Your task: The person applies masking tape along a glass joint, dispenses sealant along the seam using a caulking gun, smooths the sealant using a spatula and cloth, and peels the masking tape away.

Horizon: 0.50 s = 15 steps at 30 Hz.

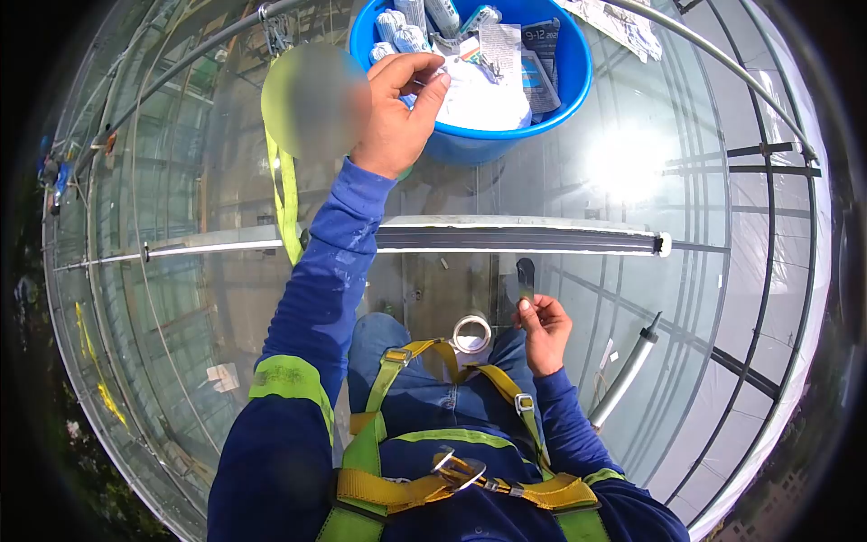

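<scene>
My left hand (402, 108) is at the left rim of a blue bucket (488, 140), its thumb and fingers pinched together; what they hold, if anything, I cannot make out. Inside the bucket are foil sausage packs (411, 38), newspaper sheets (502, 56) and white material (470, 98). Lower down, my right hand (545, 334) pinches a small dark-bladed tool (526, 275) pointing up, near a roll of tape (471, 334) by my lap. Between the bucket and my legs a dark joint strip (515, 239) with white edges runs across the glass.
A caulking gun or tube (625, 379) lies on the glass at my right. A yellow-green strap (285, 194) hangs at the left from a metal rail (194, 50). Crumpled paper (623, 27) lies beyond the bucket. I wear a harness (388, 488).
</scene>
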{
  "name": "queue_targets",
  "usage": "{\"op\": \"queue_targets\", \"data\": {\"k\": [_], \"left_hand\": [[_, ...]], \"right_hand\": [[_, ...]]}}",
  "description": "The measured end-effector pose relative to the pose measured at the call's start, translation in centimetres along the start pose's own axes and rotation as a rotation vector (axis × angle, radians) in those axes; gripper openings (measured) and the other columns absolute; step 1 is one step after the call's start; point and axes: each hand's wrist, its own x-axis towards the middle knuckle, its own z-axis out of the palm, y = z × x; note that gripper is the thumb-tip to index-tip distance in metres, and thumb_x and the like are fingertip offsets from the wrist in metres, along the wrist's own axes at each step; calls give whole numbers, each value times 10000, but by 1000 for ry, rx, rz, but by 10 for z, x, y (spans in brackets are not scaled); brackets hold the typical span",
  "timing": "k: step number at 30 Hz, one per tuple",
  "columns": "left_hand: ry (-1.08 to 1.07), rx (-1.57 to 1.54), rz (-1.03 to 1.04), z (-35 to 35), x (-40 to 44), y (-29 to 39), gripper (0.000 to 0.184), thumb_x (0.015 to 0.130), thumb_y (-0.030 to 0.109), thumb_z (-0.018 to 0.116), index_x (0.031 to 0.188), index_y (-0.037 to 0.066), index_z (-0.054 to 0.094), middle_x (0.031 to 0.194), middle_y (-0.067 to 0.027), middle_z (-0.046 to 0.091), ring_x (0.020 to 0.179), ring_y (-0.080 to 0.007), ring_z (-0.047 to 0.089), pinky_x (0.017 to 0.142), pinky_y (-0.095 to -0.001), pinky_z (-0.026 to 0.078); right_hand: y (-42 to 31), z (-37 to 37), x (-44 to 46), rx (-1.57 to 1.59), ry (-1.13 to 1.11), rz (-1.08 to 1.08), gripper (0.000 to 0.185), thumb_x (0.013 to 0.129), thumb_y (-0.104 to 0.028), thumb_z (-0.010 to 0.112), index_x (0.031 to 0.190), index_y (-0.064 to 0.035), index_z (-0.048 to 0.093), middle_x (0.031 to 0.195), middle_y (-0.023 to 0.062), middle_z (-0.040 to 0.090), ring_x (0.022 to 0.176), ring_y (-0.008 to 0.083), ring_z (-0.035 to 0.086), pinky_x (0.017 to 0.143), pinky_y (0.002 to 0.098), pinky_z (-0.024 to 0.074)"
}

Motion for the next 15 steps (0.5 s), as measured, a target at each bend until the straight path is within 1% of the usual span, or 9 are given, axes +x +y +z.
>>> {"op": "queue_targets", "data": {"k": [2,4,6,7,8,10,12,14,15], "left_hand": [[-258,60,-86,33,63,-27,204,845,137,714,1001,5,703,997,-117,710,828,-147,686,764,-279,541],[-417,238,-32,72,99,-39,253,876,192,674,1063,23,696,1078,-163,698,906,-283,702,887,-377,550],[-407,417,-51,117,119,-53,321,884,173,651,1169,26,643,1138,-183,669,1008,-325,668,952,-413,516],[-492,626,-68,132,128,-56,410,888,159,642,1269,25,574,1216,-188,629,1122,-340,612,989,-420,488],[-536,693,17,150,135,-86,499,852,218,695,1309,76,554,1280,-162,597,1212,-337,547,1057,-405,423],[-630,707,-53,157,130,-81,474,832,202,707,1287,138,591,1250,-114,627,1210,-321,551,1047,-447,419],[-769,754,-126,157,142,-86,398,805,181,729,1198,174,666,1209,-77,656,1179,-292,579,1011,-472,427],[-677,690,-91,149,149,-75,177,799,187,735,962,120,743,985,-92,722,991,-268,670,921,-425,470],[-620,579,-104,139,153,-75,169,803,193,730,946,102,736,939,-102,723,940,-268,679,877,-407,491]], "right_hand": [[-12,-1,5,20,7,-29,154,895,-76,691,991,-2,597,842,74,671,680,145,645,584,260,498],[-24,-10,12,26,46,-53,151,894,-73,691,988,-2,597,840,75,670,682,150,648,584,261,499],[-38,-21,22,39,85,-63,142,891,-55,687,983,3,597,840,75,667,680,146,644,579,257,496],[-49,-25,24,50,109,-57,133,889,-39,683,978,8,597,841,74,665,677,140,638,573,253,492],[-56,-31,27,59,129,-49,125,887,-23,679,974,13,597,842,74,663,675,134,632,568,248,489],[-62,-45,33,60,150,-76,140,882,-47,694,973,5,601,846,74,667,678,144,642,570,249,492],[-68,-59,33,62,168,-80,147,884,-70,699,969,-1,599,839,72,666,675,157,649,579,258,496],[-74,-71,36,46,188,-106,148,884,-70,699,973,0,605,837,69,664,675,156,650,577,257,494],[-78,-74,38,32,188,-122,146,885,-70,698,975,1,607,837,68,664,675,156,650,577,257,493]]}}
